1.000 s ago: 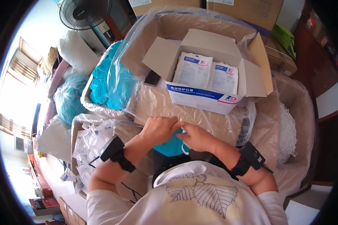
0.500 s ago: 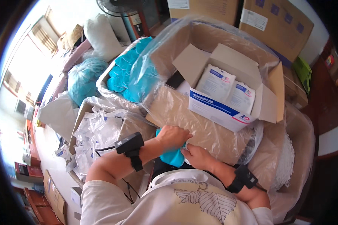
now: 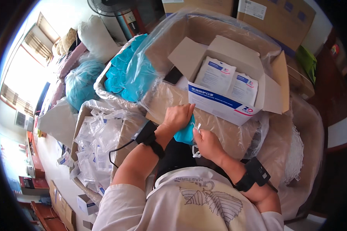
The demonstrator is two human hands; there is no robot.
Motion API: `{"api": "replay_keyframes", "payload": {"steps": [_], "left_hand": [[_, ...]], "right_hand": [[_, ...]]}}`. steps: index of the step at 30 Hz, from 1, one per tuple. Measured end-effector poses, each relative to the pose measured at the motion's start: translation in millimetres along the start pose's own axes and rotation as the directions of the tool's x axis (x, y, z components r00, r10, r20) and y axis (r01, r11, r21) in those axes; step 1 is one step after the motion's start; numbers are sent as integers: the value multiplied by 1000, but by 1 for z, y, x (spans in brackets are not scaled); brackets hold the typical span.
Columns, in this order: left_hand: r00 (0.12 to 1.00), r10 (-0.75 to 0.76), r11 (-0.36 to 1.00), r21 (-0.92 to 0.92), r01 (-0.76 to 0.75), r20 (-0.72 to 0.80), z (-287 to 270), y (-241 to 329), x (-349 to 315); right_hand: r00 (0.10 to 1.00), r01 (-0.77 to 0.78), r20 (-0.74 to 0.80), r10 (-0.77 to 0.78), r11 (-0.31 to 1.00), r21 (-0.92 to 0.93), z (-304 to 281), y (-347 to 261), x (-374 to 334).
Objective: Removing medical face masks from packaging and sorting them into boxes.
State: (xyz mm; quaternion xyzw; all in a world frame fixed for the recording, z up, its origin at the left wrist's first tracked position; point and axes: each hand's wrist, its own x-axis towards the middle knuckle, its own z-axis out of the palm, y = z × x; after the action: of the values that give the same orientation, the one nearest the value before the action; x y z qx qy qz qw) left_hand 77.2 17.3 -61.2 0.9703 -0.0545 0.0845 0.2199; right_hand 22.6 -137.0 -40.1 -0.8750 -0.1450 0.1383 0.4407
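Note:
In front of my body a teal face mask (image 3: 185,134) hangs between my two hands. My left hand (image 3: 178,116) is closed over its upper edge, thumb side toward the right. My right hand (image 3: 209,144) pinches at the mask's right edge, where a white strap (image 3: 196,152) comes out below the fingers and loops down. Just what lies between the right thumb and finger is partly hidden. Beyond the hands, an open white and blue carton (image 3: 219,101) holds white packets (image 3: 216,77) standing upright.
The carton rests on a large plastic-lined box (image 3: 169,103). Left of it, a lined container holds many teal masks (image 3: 121,75); nearer, another holds clear packets (image 3: 98,142). White cords (image 3: 295,156) heap at right. A dark phone (image 3: 173,75) lies by the carton.
Both hands have moved up and away from my body with the mask, toward the carton. The white strap now shows below my right hand. The whole view has shifted slightly.

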Motion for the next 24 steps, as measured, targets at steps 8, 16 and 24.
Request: {"api": "replay_keyframes", "payload": {"steps": [8,16,24], "left_hand": [[936,-346,909,224,350,-59,6,-175,16],[571,-816,173,-903,393,92,-33,-212,-15],[577,-710,-261,-912,316,403,-9,-140,-19]], "right_hand": [[906,93,409,-111,994,64,-14,-27,-84],[623,-118,-747,233,972,205,-198,65,-148],[539,-687,-758,367,712,-144,-369,305,-215]]}}
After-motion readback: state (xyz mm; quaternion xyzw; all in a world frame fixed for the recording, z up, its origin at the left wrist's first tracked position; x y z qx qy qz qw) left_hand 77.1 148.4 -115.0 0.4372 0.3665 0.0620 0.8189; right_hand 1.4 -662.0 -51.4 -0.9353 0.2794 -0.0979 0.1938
